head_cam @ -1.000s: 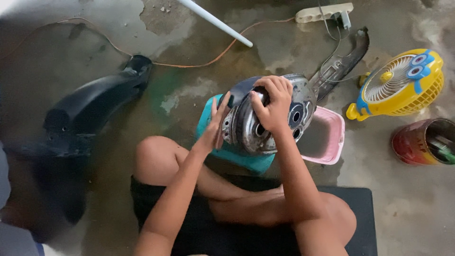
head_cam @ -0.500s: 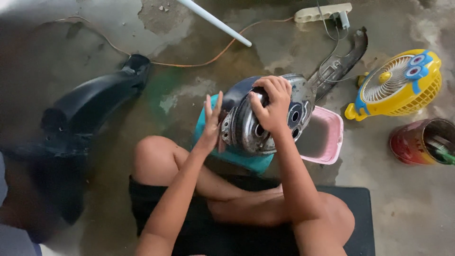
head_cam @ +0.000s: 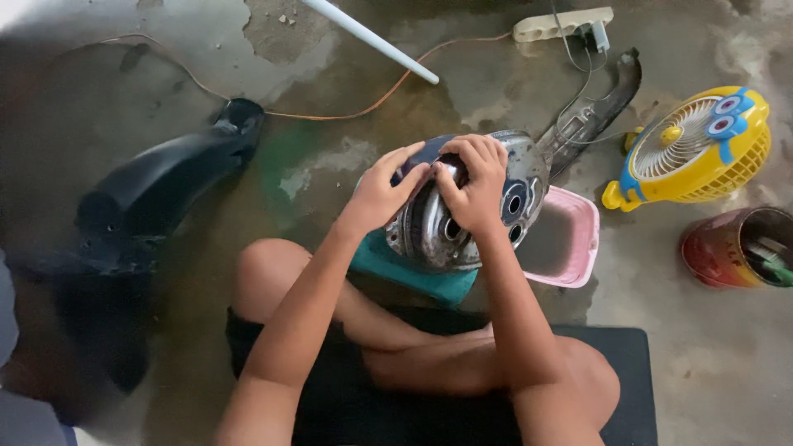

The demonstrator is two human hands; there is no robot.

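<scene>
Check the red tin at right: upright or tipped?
Tipped. The red tin lies on its side on the concrete floor, its open mouth facing right with items showing inside.

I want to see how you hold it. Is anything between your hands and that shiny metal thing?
Nothing visible. The left hand and the right hand both rest directly on top of the round metal part, which sits on a teal stool.

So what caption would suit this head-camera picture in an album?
Seated on a black mat, left hand and right hand grip a round metal casing over a teal stool.
</scene>
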